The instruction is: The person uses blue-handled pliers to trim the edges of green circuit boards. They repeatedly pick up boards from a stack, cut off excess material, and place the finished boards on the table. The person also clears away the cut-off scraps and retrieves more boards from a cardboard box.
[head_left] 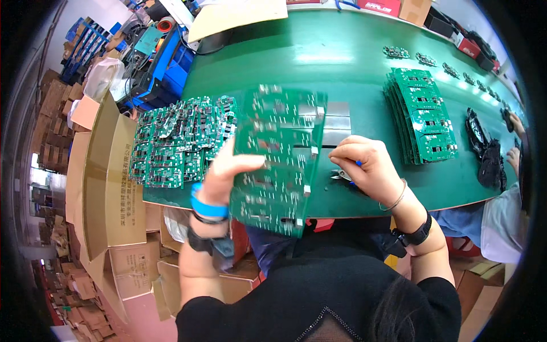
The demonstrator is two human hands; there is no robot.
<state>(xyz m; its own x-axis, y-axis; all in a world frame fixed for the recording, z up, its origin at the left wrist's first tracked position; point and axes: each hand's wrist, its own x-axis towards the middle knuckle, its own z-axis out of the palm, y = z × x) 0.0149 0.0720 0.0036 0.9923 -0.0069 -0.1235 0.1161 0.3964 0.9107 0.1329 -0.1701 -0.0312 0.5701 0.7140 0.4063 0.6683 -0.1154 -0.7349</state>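
My left hand (228, 174) grips a large green circuit board panel (276, 165) by its left edge, thumb across its face. The panel is raised and tilted over the table's near edge, slightly blurred. My right hand (367, 165) is closed to the right of the panel, thumb and forefinger pinched together. Small cutting pliers (342, 175) with blue handles show under that hand, and one handle appears between its fingers. A flat grey metal plate (337, 125) lies on the table, partly hidden behind the panel.
Populated circuit boards (176, 142) are heaped at left beside an open cardboard box (119, 188). A stack of green panels (421, 117) stands at right. Small boards (424, 58) form a row at far right. Black bags (487, 154) lie near another person's hands (515, 142).
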